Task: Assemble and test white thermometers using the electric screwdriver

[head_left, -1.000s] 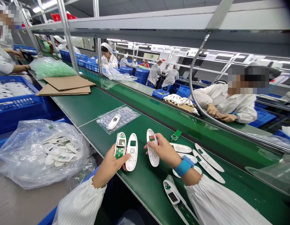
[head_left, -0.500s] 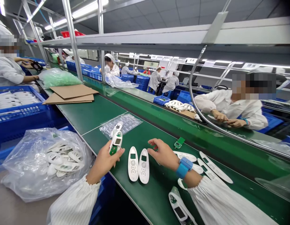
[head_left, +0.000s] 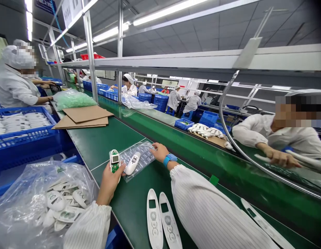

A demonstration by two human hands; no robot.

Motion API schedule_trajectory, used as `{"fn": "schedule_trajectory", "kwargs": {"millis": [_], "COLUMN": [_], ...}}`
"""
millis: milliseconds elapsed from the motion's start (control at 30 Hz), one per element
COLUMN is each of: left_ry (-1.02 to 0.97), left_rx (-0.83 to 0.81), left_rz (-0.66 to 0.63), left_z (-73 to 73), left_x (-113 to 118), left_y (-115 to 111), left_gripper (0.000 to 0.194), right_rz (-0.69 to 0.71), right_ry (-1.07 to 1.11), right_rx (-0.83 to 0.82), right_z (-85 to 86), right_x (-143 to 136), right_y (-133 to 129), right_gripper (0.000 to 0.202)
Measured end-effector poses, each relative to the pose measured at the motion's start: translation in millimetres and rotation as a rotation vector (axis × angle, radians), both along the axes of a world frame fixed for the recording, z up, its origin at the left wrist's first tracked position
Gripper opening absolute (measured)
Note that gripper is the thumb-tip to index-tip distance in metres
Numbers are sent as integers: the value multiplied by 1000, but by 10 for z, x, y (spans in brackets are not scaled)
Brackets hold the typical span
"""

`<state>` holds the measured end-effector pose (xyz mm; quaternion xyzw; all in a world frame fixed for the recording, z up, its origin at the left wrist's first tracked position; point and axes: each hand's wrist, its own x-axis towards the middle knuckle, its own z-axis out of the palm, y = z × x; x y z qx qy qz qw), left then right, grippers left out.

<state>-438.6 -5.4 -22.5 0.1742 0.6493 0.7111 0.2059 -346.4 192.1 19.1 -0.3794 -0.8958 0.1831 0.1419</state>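
My left hand (head_left: 110, 180) is closed around a white handheld device shell (head_left: 118, 152) with a green circuit board and small screen facing up. My right hand (head_left: 160, 152) reaches to the far right edge of a clear pocketed plastic sheet (head_left: 147, 157), its thumb and fingertips drawn together there; anything between them is too small to make out. On that sheet's near side lies a white oval device (head_left: 132, 163) with a dark marking. Closer to me, two long white shell halves (head_left: 154, 221) with window cutouts and round button holes rest side by side.
A plastic bag of white shell parts (head_left: 64, 204) sits at left, beside a blue crate of white parts (head_left: 22, 129). Cardboard sheets (head_left: 85, 119) lie farther up the bench. A bendy metal tube (head_left: 222, 114) arcs down at right, before a co-worker's hand (head_left: 282, 159).
My right hand has moved forward and left, from beside the two shell halves to the plastic sheet. My left hand still holds the shell with the board. The view has shifted.
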Motion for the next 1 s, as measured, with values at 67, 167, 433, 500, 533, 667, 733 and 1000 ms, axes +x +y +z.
{"fn": "schedule_trajectory", "kwargs": {"millis": [67,167,433,500,533,667,733,1000], "left_ry": [-29,-53,-8,-4,-1,0,9,17], "left_rx": [-11,-36,-114,-117,-118,-124,-123,-121], "left_rz": [10,12,22,22,22,22,20,12], "left_z": [-42,-63,-68,-78,-83,-104,-112,-112], "left_x": [-11,-12,-8,-16,-19,-25,-24,-16], "left_y": [-3,4,20,17,16,17,17,14], "left_gripper": [56,57,59,59,58,57,56,53], "right_rz": [-39,-123,-187,-159,-146,-121,-117,-98], "right_ry": [-11,-33,38,92,118,185,195,183], "right_rx": [10,-24,-245,-290,-312,-430,-488,-459], "right_z": [-77,-167,-225,-187,-162,-57,-18,-46], "right_x": [-128,-228,-319,-307,-291,-188,-141,-146], "right_y": [110,285,520,513,504,450,426,462], "right_gripper": [36,37,22,20,19,23,27,20]}}
